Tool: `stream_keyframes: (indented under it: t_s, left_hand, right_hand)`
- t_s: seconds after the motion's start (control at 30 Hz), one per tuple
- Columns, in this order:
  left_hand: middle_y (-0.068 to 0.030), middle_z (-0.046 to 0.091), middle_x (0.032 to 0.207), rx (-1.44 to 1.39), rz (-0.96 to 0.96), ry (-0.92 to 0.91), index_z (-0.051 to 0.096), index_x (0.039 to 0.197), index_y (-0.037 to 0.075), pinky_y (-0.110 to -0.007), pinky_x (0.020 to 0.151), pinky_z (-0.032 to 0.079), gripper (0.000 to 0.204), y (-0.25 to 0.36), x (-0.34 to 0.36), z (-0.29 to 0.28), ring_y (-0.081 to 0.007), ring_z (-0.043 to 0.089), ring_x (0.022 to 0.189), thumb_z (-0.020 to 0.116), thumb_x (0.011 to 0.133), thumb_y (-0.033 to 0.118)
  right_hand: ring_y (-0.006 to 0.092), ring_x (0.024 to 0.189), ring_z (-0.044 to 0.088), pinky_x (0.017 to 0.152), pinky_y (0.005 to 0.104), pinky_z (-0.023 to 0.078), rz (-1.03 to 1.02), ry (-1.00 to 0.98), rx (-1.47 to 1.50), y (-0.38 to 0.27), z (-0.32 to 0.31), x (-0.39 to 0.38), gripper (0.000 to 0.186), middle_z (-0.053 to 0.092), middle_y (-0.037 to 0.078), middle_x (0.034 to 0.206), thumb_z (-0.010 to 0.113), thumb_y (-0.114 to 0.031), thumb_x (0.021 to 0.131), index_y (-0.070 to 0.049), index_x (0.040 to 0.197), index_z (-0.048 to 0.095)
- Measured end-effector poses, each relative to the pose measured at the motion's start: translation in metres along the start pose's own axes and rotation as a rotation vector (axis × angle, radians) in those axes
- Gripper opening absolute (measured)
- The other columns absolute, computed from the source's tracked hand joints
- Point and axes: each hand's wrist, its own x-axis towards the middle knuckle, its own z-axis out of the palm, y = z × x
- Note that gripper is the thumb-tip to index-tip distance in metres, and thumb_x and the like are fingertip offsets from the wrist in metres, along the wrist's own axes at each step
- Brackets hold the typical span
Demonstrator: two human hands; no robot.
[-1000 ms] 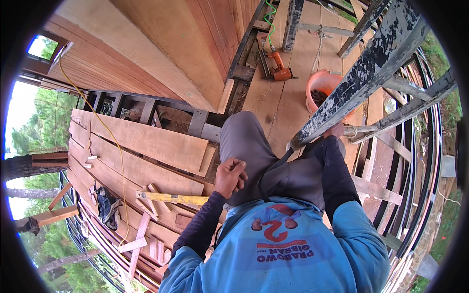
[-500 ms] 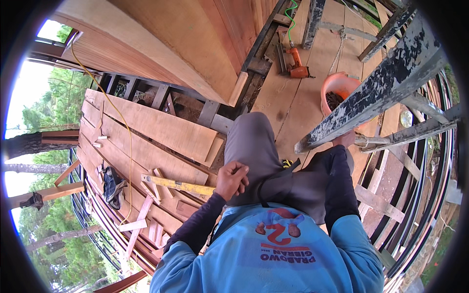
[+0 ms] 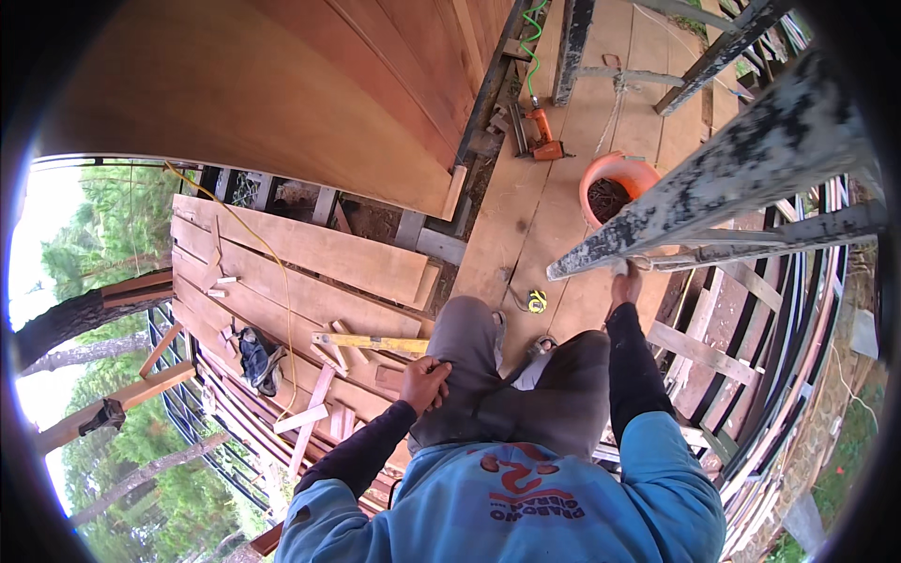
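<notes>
My right hand (image 3: 625,287) is at the lower rung of a paint-chipped black-and-white ladder (image 3: 694,178), its fingers closed round the rung and partly hidden. Low by my left thigh, my left hand (image 3: 427,385) is curled with fingers together; whatever it may hold does not show. Just beyond that hand lies a yellow spirit level (image 3: 380,343) across the boards. A yellow tape measure (image 3: 536,301) rests on the plywood floor ahead of my feet. Behind the ladder leg stands an orange bucket (image 3: 593,174) with dark contents, which I cannot make out.
An orange nail gun (image 3: 544,141) with a green coiled hose (image 3: 531,56) lies on the plywood. Long boards (image 3: 310,249) and offcuts cover the left side, beside a dark cloth bundle (image 3: 258,361) and a yellow cord (image 3: 282,272). Open joist gaps (image 3: 371,220) run beneath the wooden wall.
My body and view have shifted, and my knees sit lower in the picture. The tape measure and my feet have come into fuller view. My right hand remains at the ladder.
</notes>
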Motion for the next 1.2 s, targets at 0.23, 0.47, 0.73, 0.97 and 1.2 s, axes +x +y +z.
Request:
stream_keyframes:
  t_s: [0.23,0.47,0.73,0.97,1.2]
  left_hand:
    - [-0.0051,0.060,0.062,0.019,-0.036,0.016,0.058,0.085,0.003,-0.027,0.035,0.038,0.020,0.002,-0.038,0.008,-0.0123,0.052,0.041,0.063,0.092,0.021]
    - [-0.0029,0.062,0.079,-0.093,0.457,-0.005,0.062,0.093,0.005,-0.026,0.056,0.047,0.014,0.105,-0.099,0.013,-0.0107,0.059,0.066,0.067,0.089,0.017]
    - [-0.0190,0.049,0.136,-0.008,1.494,1.020,0.049,0.133,0.002,-0.041,0.092,0.047,0.062,0.365,-0.245,-0.152,-0.0296,0.053,0.119,0.076,0.085,0.029]
    - [-0.0257,0.019,0.151,0.154,2.003,1.367,0.029,0.147,0.004,-0.057,0.106,0.029,0.097,0.488,-0.326,-0.222,-0.0424,0.019,0.139,0.082,0.074,0.041]
    - [-0.0289,0.015,0.153,0.075,1.984,1.369,0.025,0.151,0.007,-0.063,0.109,0.021,0.116,0.497,-0.294,-0.237,-0.0463,0.014,0.140,0.077,0.065,0.065]
  right_hand:
    - [0.0228,0.079,0.067,0.067,0.0338,0.051,0.370,-0.362,0.046,-0.048,-0.061,-0.151,0.031,0.069,0.014,0.088,0.061,-0.008,0.081,-0.001,0.111,0.066]
    - [0.0152,0.064,0.065,0.051,0.0324,0.050,0.761,-0.589,0.014,-0.127,-0.145,-0.224,0.021,0.068,0.005,0.084,0.053,-0.016,0.091,-0.008,0.106,0.065]
    - [0.0190,0.061,0.063,0.044,0.0312,0.044,0.749,-0.285,0.447,-0.142,-0.246,-0.159,0.028,0.067,0.010,0.085,0.054,-0.013,0.089,-0.012,0.115,0.063]
    - [0.0183,0.061,0.064,0.047,0.0327,0.048,0.718,-0.131,0.251,-0.205,-0.243,-0.175,0.026,0.067,0.007,0.083,0.059,-0.023,0.090,-0.007,0.110,0.065]
    - [0.0215,0.062,0.067,0.050,0.0358,0.051,0.600,-0.401,-0.031,-0.143,-0.115,-0.260,0.029,0.069,0.009,0.086,0.064,-0.023,0.088,-0.005,0.110,0.064]
